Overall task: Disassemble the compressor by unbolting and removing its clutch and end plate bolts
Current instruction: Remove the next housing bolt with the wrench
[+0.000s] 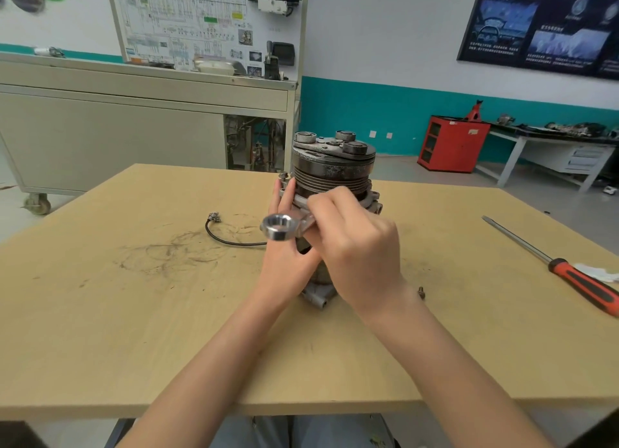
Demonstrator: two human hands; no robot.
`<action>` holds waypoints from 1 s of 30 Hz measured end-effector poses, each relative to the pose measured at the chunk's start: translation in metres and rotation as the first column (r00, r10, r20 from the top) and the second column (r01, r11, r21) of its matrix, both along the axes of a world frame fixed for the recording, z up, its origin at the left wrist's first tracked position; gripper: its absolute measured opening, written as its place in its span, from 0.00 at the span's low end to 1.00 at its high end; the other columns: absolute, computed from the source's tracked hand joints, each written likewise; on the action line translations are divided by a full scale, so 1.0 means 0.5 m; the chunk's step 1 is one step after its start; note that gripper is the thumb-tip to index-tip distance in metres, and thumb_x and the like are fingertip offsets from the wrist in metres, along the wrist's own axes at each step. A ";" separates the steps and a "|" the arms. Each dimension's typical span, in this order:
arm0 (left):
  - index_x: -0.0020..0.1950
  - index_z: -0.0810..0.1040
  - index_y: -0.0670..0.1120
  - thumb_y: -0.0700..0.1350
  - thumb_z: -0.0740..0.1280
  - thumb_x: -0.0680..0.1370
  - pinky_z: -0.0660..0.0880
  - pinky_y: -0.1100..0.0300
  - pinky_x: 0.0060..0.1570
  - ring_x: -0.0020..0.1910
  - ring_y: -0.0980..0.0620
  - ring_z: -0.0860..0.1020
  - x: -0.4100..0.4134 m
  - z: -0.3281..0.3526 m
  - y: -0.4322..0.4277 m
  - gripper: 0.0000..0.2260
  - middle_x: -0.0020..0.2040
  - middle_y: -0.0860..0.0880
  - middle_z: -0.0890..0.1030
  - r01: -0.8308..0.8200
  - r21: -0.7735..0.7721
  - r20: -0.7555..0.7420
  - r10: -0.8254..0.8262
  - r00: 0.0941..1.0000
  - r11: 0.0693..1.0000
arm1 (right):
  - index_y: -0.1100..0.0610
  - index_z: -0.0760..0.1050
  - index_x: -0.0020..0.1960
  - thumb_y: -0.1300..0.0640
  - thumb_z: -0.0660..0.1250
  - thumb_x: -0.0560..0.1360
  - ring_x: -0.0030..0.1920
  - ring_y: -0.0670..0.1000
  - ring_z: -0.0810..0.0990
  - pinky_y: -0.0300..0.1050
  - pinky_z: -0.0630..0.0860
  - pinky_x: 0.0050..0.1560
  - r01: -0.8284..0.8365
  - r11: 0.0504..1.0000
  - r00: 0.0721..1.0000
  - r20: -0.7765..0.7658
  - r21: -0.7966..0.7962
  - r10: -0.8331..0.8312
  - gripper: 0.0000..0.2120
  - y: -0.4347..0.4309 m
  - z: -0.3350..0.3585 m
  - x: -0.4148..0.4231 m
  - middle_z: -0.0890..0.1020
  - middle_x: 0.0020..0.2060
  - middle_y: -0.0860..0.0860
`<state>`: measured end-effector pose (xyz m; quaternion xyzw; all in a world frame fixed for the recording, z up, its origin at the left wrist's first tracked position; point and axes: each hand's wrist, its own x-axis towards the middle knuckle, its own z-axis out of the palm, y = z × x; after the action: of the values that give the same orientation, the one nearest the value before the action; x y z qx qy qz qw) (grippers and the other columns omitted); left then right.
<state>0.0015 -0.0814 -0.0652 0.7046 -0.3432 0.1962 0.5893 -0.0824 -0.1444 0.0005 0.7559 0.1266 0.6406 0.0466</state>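
Our left hand (286, 256) lies flat, fingers straight, against the compressor (333, 169) on the desk (134, 297); our right hand (355, 243) grips a wrench (279, 229).

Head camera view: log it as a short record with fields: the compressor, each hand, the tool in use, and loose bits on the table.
workpiece: dark metal compressor with grooved pulley, upright on pale wooden table
left hand: straight fingers press compressor's side
right hand: grips silver ring wrench below the pulley
loose: small bolt near right wrist; black cable at left
idle tool: orange-and-black-handled screwdriver at right
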 end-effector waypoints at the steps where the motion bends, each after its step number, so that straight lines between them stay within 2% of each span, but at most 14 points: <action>1: 0.66 0.49 0.75 0.61 0.57 0.73 0.48 0.75 0.68 0.74 0.68 0.45 0.000 -0.002 0.004 0.25 0.78 0.53 0.47 0.001 -0.009 0.014 -0.001 1.000 1.000 | 0.62 0.79 0.35 0.60 0.64 0.78 0.25 0.51 0.74 0.40 0.68 0.23 0.005 1.000 1.000 0.013 -0.002 -0.005 0.14 0.000 -0.007 0.000 0.79 0.30 0.54; 3: 0.73 0.49 0.62 0.64 0.57 0.72 0.50 0.74 0.70 0.75 0.68 0.46 0.001 -0.002 0.002 0.32 0.80 0.51 0.48 0.021 -0.033 -0.024 -0.022 0.999 0.999 | 0.63 0.80 0.37 0.63 0.71 0.73 0.27 0.51 0.77 0.41 0.71 0.26 0.009 1.000 1.000 0.029 -0.009 -0.009 0.07 -0.010 -0.014 -0.004 0.81 0.32 0.55; 6: 0.75 0.57 0.42 0.64 0.54 0.69 0.53 0.61 0.75 0.78 0.49 0.52 0.000 0.015 -0.025 0.40 0.77 0.40 0.56 -0.054 -0.189 -0.159 0.024 0.987 0.980 | 0.64 0.81 0.39 0.63 0.77 0.68 0.31 0.52 0.80 0.40 0.74 0.31 0.036 0.999 0.997 0.065 -0.030 -0.034 0.06 -0.019 -0.017 -0.011 0.83 0.36 0.55; 7: 0.74 0.59 0.40 0.64 0.54 0.68 0.54 0.60 0.75 0.78 0.47 0.53 0.003 0.016 -0.028 0.41 0.77 0.39 0.58 -0.072 -0.226 -0.192 0.028 0.981 0.971 | 0.64 0.81 0.39 0.63 0.77 0.67 0.32 0.52 0.80 0.41 0.75 0.31 0.034 0.999 0.997 0.073 -0.030 -0.032 0.06 -0.018 -0.015 -0.011 0.83 0.36 0.56; 10: 0.76 0.50 0.55 0.65 0.58 0.72 0.50 0.65 0.74 0.78 0.59 0.47 0.003 -0.004 -0.010 0.36 0.80 0.47 0.50 0.019 -0.071 -0.067 -0.023 0.998 0.997 | 0.62 0.80 0.38 0.63 0.76 0.68 0.31 0.52 0.80 0.42 0.75 0.29 0.070 0.997 0.997 0.032 -0.015 -0.069 0.06 -0.014 -0.014 -0.010 0.82 0.36 0.55; 12: 0.73 0.49 0.63 0.62 0.60 0.73 0.51 0.68 0.73 0.77 0.63 0.48 0.002 -0.013 0.005 0.32 0.80 0.51 0.48 0.050 -0.065 -0.042 -0.053 0.998 0.997 | 0.62 0.81 0.39 0.62 0.76 0.69 0.32 0.52 0.80 0.42 0.75 0.30 0.094 0.995 0.995 -0.017 -0.013 -0.094 0.05 -0.016 -0.020 -0.010 0.82 0.36 0.55; 16: 0.72 0.51 0.63 0.59 0.61 0.72 0.53 0.63 0.75 0.77 0.62 0.50 0.002 -0.006 -0.001 0.31 0.79 0.48 0.50 0.040 -0.105 -0.046 -0.045 0.998 0.994 | 0.62 0.81 0.40 0.62 0.77 0.69 0.32 0.52 0.80 0.41 0.74 0.31 0.114 0.993 0.992 -0.058 0.014 -0.113 0.05 -0.012 -0.030 -0.012 0.81 0.35 0.55; 19: 0.73 0.51 0.61 0.60 0.61 0.71 0.51 0.79 0.67 0.72 0.74 0.49 0.002 -0.006 0.002 0.33 0.80 0.50 0.49 0.032 -0.079 -0.061 -0.037 0.997 0.996 | 0.62 0.80 0.40 0.63 0.76 0.69 0.31 0.52 0.79 0.40 0.73 0.30 0.098 0.993 0.993 -0.077 0.060 -0.094 0.05 -0.009 -0.024 -0.009 0.81 0.35 0.55; 21: 0.73 0.49 0.63 0.61 0.62 0.70 0.51 0.82 0.62 0.70 0.77 0.47 0.001 -0.005 0.004 0.34 0.80 0.52 0.48 0.028 -0.052 -0.081 -0.032 0.996 0.998 | 0.63 0.80 0.40 0.64 0.71 0.72 0.31 0.53 0.78 0.40 0.73 0.29 0.067 0.994 0.996 -0.072 0.086 -0.060 0.03 -0.011 -0.019 -0.003 0.80 0.34 0.56; 24: 0.74 0.49 0.63 0.63 0.63 0.70 0.50 0.80 0.64 0.74 0.71 0.47 -0.001 -0.006 0.009 0.36 0.80 0.55 0.48 0.026 -0.032 -0.089 -0.029 0.996 0.999 | 0.65 0.79 0.39 0.57 0.58 0.81 0.31 0.54 0.79 0.42 0.74 0.29 -0.079 0.983 0.996 -0.020 0.167 0.083 0.18 -0.024 -0.025 0.009 0.80 0.34 0.57; 26: 0.75 0.50 0.62 0.64 0.63 0.70 0.48 0.77 0.67 0.75 0.67 0.46 -0.003 -0.006 0.012 0.37 0.80 0.55 0.48 0.023 -0.022 -0.081 -0.025 0.996 1.000 | 0.65 0.78 0.39 0.56 0.55 0.82 0.33 0.54 0.79 0.46 0.77 0.31 -0.370 0.849 0.925 0.069 0.377 0.372 0.21 -0.039 -0.043 0.011 0.80 0.35 0.56; 27: 0.75 0.50 0.62 0.64 0.64 0.70 0.48 0.78 0.67 0.75 0.67 0.46 -0.005 -0.007 0.013 0.37 0.80 0.55 0.48 0.024 -0.019 -0.080 -0.026 0.996 1.000 | 0.63 0.77 0.38 0.58 0.54 0.81 0.33 0.54 0.79 0.48 0.77 0.32 -0.519 0.677 0.834 0.136 0.523 0.535 0.19 -0.050 -0.050 0.008 0.80 0.35 0.54; 28: 0.74 0.50 0.63 0.65 0.64 0.70 0.47 0.78 0.67 0.75 0.69 0.45 -0.006 -0.006 0.014 0.37 0.80 0.56 0.47 0.027 -0.017 -0.083 -0.029 0.996 0.999 | 0.60 0.75 0.37 0.60 0.53 0.80 0.31 0.53 0.79 0.47 0.77 0.31 -0.623 0.444 0.715 0.239 0.644 0.657 0.17 -0.064 -0.053 0.006 0.79 0.35 0.52; 30: 0.74 0.50 0.65 0.66 0.64 0.69 0.48 0.77 0.66 0.74 0.71 0.45 -0.008 -0.004 0.015 0.37 0.79 0.59 0.46 0.030 -0.013 -0.097 -0.031 0.995 0.999 | 0.54 0.74 0.32 0.61 0.51 0.76 0.28 0.53 0.77 0.41 0.74 0.30 -0.664 -0.005 0.509 0.457 0.748 0.730 0.19 -0.100 -0.042 0.009 0.79 0.32 0.50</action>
<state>-0.0027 -0.0740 -0.0670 0.7045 -0.3239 0.1545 0.6123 -0.0778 -0.1946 -0.0208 0.5144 0.1391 0.5143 -0.6720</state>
